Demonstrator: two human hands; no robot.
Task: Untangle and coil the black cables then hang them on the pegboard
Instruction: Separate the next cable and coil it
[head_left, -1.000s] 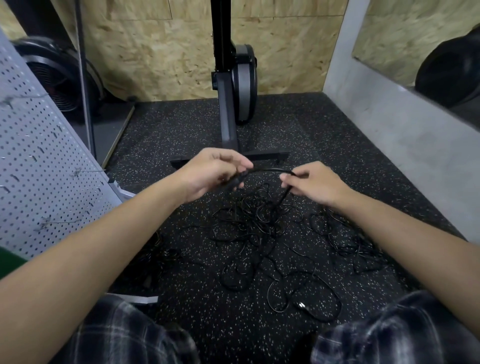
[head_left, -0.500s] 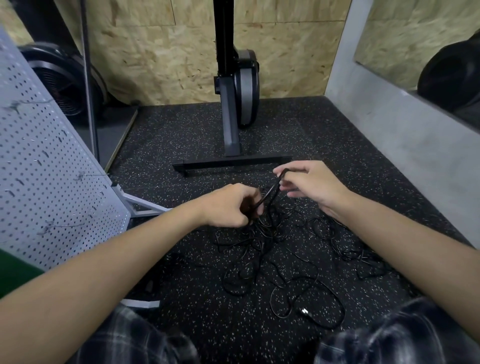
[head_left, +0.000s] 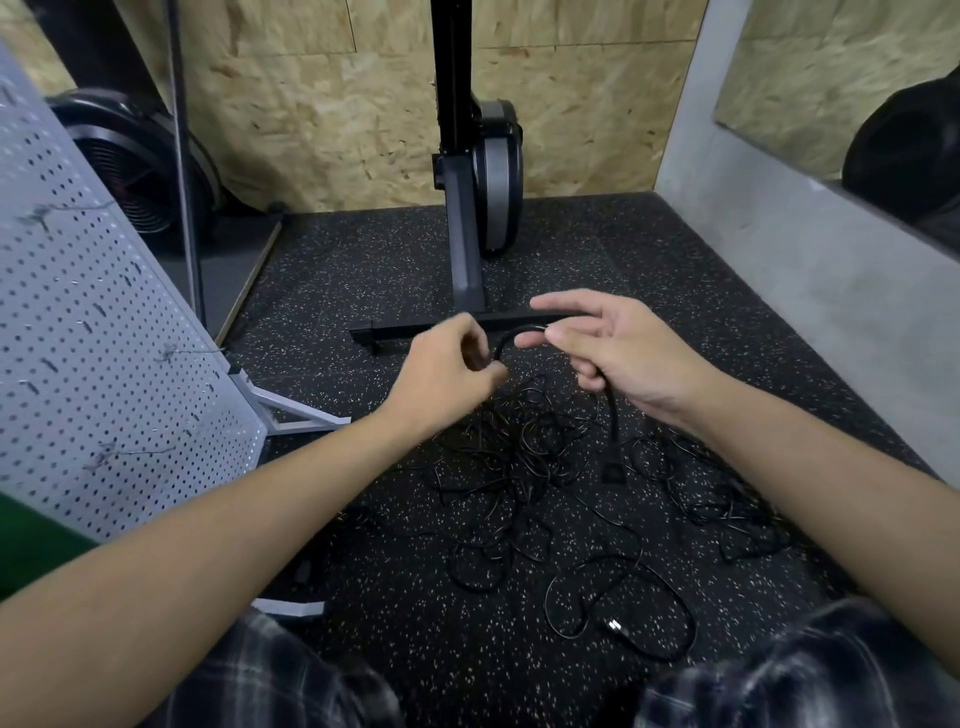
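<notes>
Black thick cable (head_left: 511, 333), one length, arched between two hands mid-frame over the floor tangle.

At the left edge I see one grey pegboard (head_left: 104, 338) leaning, with three wire hooks (head_left: 171, 354) that I can make out on it. Left of centre, my left hand (head_left: 447, 374) is fisted round one end of the arch. Right of centre, my right hand (head_left: 628, 353) pinches the same cable with thumb and curled fingers, and the free end drops below it to one plug (head_left: 615, 472). Beneath both hands a tangle (head_left: 514, 467) of thin black cables lies on the speckled rubber floor (head_left: 363, 270); I cannot count the strands. One silver-tipped connector (head_left: 615, 626) lies lower right of centre.
</notes>
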